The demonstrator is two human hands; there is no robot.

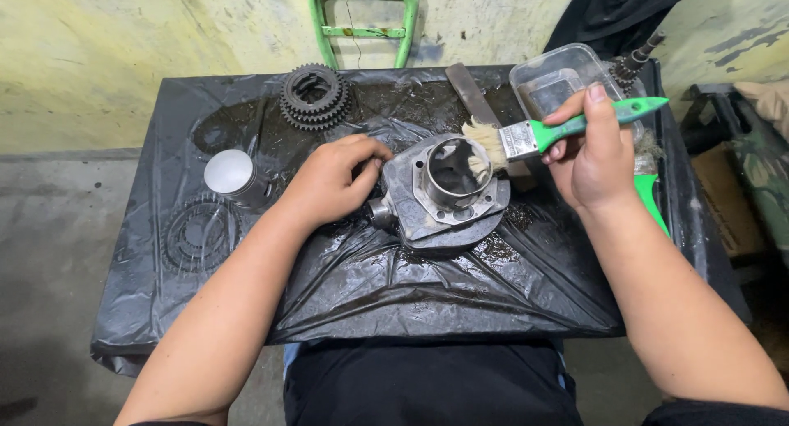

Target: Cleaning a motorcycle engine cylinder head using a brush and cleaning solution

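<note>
even soft light, sharp focus, glossy plastic sheet [460, 286] glare.

Head camera, close, looking steeply down onto worktable [205, 311].
</note>
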